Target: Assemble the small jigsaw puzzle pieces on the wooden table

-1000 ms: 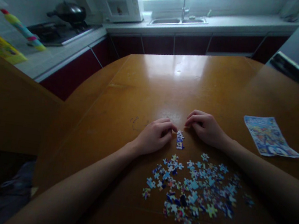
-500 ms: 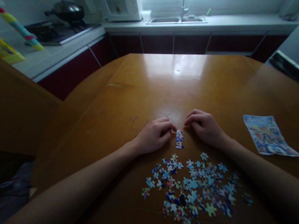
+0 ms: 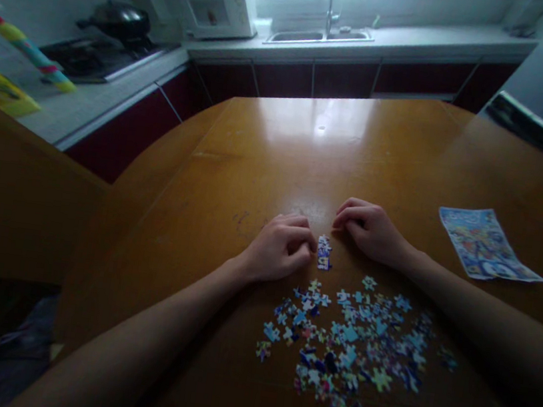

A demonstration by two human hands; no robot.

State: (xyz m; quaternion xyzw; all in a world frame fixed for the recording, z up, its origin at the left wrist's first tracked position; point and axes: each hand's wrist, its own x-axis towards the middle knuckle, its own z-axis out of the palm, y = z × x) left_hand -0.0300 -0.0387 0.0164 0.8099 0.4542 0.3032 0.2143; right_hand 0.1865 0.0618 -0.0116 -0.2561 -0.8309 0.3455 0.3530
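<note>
A small strip of joined jigsaw pieces [image 3: 323,254], white and purple-blue, lies flat on the wooden table. Just left of it is my left hand [image 3: 284,246], its fingers curled and thumb drawn toward the index finger at the strip's edge. Whether a piece sits between those fingertips is hidden. My right hand [image 3: 363,228] rests beyond the strip's upper right, loosely closed, fingertips down near the tabletop, with nothing visible in it. Closer to me, between my forearms, spreads a pile of loose jigsaw pieces [image 3: 350,336] in blue, green, purple and white.
A creased printed picture sheet [image 3: 488,244] lies on the table [image 3: 278,157] to the right of my right hand. Beyond the table, a counter holds a sink [image 3: 297,37], a microwave [image 3: 215,10] and a stove with a dark pan [image 3: 123,19].
My left thumb has moved up toward the index finger beside the joined strip. My right hand stays nearly still, and the view has shifted slightly.
</note>
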